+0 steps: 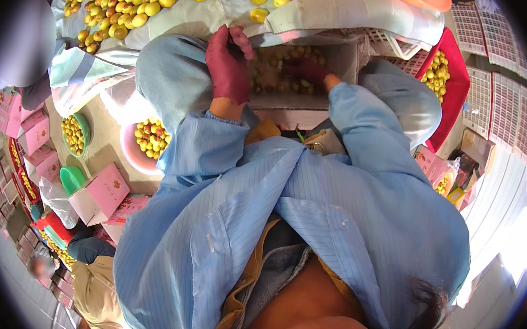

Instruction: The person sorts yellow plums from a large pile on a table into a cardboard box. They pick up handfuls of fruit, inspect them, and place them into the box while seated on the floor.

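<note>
My left hand (229, 66), in a dark pink glove, is raised at the left edge of an open box, its fingers curled near the cloth's edge; whether anything lies between them is hard to tell. The box (347, 64) stands between my knees with many yellow-green jujubes (273, 58) inside. My right hand (311, 72), gloved alike, reaches into the box over the fruit; shadow and blur hide its fingers. Beyond the box, a pale cloth (186, 19) carries a heap of yellow, green and brown jujubes (133, 5).
A pink basin (128, 150) and a green basin (87, 135) of fruit stand at left, near pink cartons (105, 189). At right are a red container (458, 81) with fruit and stacked white crates (501, 105). A person (98, 290) is at lower left.
</note>
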A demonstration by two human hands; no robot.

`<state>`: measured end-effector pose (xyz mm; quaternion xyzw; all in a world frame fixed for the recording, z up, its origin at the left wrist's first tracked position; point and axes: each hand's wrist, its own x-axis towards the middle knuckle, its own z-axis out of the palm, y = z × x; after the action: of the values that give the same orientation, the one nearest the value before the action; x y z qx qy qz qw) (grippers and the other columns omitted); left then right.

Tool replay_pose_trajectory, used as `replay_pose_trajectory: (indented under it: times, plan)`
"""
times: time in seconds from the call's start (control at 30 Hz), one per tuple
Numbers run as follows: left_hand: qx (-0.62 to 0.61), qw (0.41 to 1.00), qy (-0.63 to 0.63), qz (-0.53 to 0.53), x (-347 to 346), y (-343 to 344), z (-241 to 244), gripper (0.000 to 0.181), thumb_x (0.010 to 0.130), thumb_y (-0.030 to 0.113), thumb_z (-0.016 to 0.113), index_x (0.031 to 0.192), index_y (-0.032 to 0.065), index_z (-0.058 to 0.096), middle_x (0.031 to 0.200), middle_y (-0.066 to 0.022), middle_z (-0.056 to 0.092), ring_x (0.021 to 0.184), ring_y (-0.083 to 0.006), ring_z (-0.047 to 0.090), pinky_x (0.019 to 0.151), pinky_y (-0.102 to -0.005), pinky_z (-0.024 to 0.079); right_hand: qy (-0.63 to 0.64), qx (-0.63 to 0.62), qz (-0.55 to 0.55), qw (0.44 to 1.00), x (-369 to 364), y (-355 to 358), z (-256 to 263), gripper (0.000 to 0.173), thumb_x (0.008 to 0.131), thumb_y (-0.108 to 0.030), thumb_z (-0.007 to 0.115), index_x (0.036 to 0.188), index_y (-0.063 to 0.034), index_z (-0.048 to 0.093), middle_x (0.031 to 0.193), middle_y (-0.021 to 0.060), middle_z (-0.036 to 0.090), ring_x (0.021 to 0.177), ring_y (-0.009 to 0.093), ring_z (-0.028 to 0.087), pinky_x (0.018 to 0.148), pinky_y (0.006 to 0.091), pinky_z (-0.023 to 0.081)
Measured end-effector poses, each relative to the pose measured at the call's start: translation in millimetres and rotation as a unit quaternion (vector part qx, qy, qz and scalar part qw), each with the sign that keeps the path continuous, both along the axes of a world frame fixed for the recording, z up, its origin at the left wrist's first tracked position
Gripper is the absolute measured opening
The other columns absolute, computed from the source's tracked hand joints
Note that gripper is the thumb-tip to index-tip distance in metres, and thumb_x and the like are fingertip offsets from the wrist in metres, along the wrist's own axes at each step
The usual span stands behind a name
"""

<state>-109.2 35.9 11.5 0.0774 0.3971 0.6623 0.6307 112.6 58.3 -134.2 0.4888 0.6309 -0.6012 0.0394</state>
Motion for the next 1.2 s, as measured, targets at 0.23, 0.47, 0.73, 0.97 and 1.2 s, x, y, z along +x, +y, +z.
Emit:
replay_pose_trajectory:
  times: [0.23, 0.47, 0.73, 0.97, 1.2]
  plan:
    - [0.051, 0.998, -0.031, -0.01, -32, 32, 60, 0.028, 0.093, 0.03, 0.046, 0.088, 0.0043, 0.055, 0.068, -0.0005, 0.05, 0.06, -0.0137, 0.045, 0.053, -0.0257, 0.035, -0.064, -0.108, 0.046, 0.991, -51, 2, 125, 0.045, 0.085, -0.028, 0.061, 0.124, -0.0061, 0.052, 0.11, 0.0104, 0.062, 0.092, 0.021, 0.061, 0.079, 0.0317, 0.048]
    - [0.17, 0.956, 0.24, 0.0, -58, 154, 106, 0.033, 0.092, 0.032, 0.049, 0.1, 0.0011, 0.059, 0.085, -0.0073, 0.061, 0.077, -0.0155, 0.056, 0.067, -0.0272, 0.044, 0.172, 0.278, -0.082, 0.942, -44, 180, 175, 0.033, 0.09, -0.025, 0.057, 0.114, -0.0032, 0.059, 0.1, 0.0018, 0.063, 0.092, 0.012, 0.057, 0.082, 0.0273, 0.045]
    - [0.1, 0.546, 0.831, -0.016, -64, 259, -21, 0.051, 0.078, 0.052, 0.057, 0.119, 0.0218, 0.055, 0.132, -0.0129, 0.044, 0.123, -0.0351, 0.039, 0.094, -0.0483, 0.036, -0.189, 0.599, -0.049, 0.777, -58, 282, 103, 0.053, 0.078, -0.052, 0.054, 0.126, -0.0271, 0.052, 0.124, 0.0125, 0.051, 0.112, 0.033, 0.049, 0.085, 0.0499, 0.042]
    - [0.221, 0.432, 0.867, -0.111, -17, 228, -7, 0.059, 0.075, 0.055, 0.061, 0.126, 0.0281, 0.049, 0.13, -0.0097, 0.046, 0.115, -0.0301, 0.047, 0.092, -0.0538, 0.034, -0.101, 0.579, 0.091, 0.804, -28, 233, 125, 0.048, 0.079, -0.038, 0.061, 0.121, -0.0183, 0.054, 0.137, 0.0058, 0.039, 0.128, 0.028, 0.034, 0.093, 0.0496, 0.036]
    - [0.192, 0.387, 0.843, -0.319, -25, 174, 16, 0.069, 0.073, 0.05, 0.066, 0.132, 0.0199, 0.044, 0.133, -0.0143, 0.044, 0.121, -0.0324, 0.044, 0.098, -0.0532, 0.032, -0.039, 0.511, 0.075, 0.856, 20, 191, 156, 0.049, 0.074, -0.024, 0.068, 0.12, -0.0177, 0.052, 0.127, 0.0086, 0.047, 0.109, 0.03, 0.051, 0.088, 0.04, 0.045]
